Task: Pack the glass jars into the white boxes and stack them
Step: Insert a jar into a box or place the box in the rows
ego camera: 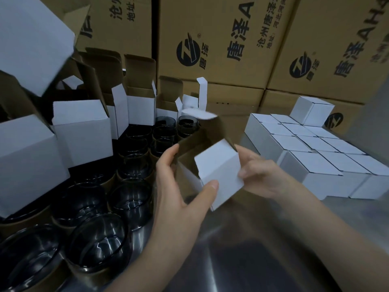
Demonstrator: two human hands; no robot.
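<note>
From the head camera: both hands hold one small white cardboard box (pixel 219 171) above the steel worktop (pixel 242 260), its brown-lined top flap (pixel 202 115) open. The left hand (pixel 179 186) grips the near corner, thumb on the front face; the right hand (pixel 259 178) clasps the far side. Whether a jar sits inside cannot be told. To close it well, keep the box level, support its base, then fold and tuck the flap squarely. Left, dark round glass jars (pixel 94 247) stand unpacked beside open, seemingly empty white boxes (pixel 82 131). Right, closed white boxes (pixel 305 152) lie in tight rows, one more box (pixel 311 112) on top.
</note>
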